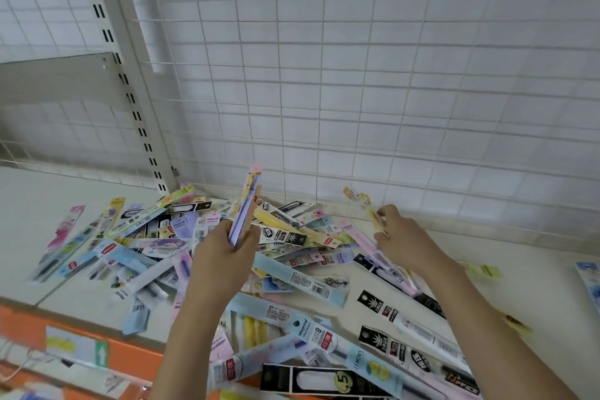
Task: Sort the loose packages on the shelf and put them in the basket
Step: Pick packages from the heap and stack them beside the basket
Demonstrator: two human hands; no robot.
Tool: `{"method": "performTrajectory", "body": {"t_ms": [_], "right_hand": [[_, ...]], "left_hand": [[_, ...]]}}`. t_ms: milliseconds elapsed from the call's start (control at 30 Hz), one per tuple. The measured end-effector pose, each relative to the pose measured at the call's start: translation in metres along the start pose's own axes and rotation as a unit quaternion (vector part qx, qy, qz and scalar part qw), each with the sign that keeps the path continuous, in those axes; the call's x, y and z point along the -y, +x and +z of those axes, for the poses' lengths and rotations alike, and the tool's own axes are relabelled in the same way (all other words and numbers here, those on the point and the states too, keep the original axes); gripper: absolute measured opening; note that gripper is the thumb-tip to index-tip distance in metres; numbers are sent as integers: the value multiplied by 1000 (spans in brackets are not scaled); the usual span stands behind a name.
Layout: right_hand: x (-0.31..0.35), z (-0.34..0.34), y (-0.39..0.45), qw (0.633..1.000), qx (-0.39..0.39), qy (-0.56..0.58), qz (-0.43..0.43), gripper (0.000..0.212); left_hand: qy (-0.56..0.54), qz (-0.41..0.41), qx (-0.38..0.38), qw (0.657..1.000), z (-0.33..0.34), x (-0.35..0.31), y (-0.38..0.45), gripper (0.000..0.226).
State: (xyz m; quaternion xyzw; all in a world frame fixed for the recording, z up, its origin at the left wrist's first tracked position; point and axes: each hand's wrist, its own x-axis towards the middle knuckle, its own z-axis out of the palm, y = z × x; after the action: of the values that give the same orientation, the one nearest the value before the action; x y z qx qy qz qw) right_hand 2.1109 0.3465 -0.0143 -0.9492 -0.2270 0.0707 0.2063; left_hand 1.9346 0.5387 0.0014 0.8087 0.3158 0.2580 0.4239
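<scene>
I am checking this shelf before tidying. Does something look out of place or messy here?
Yes. The packages lie in a loose, crisscrossed heap on the shelf, some overhanging its orange front edge. A few lie apart at the far right. The left hand holds a small stack; the right hand pinches a yellow package.

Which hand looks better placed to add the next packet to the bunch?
The right hand. It already pinches a yellow packet just lifted off the pile, while the left hand is full, gripping the upright stack of packets.

Shop, slotted shelf upright (130,97), wire grid back panel (357,75), orange price-label rail (81,347)
</scene>
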Motion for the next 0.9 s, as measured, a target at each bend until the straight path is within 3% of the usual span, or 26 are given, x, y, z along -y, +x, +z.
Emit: {"method": "performTrajectory", "body": {"t_ms": [233,433,567,700,900], "right_hand": [[5,16,3,996,27,-83,35,35],[1,13,1,997,-16,-76,27,12],[-11,-3,-1,998,-49,-23,20,20],[-35,-27,-11,995,-82,-38,33,13],[-80,-44,-34,991,-100,-36,77,40]], "left_hand": [[3,-14,-16,1000,-11,6,-6,36],[11,-10,-17,1000,-6,2,-8,40],[22,1,-1,1000,6,-4,-7,34],[33,22,36,999,27,-16,-14,36],[46,64,83,993,60,-35,-25,39]]}}
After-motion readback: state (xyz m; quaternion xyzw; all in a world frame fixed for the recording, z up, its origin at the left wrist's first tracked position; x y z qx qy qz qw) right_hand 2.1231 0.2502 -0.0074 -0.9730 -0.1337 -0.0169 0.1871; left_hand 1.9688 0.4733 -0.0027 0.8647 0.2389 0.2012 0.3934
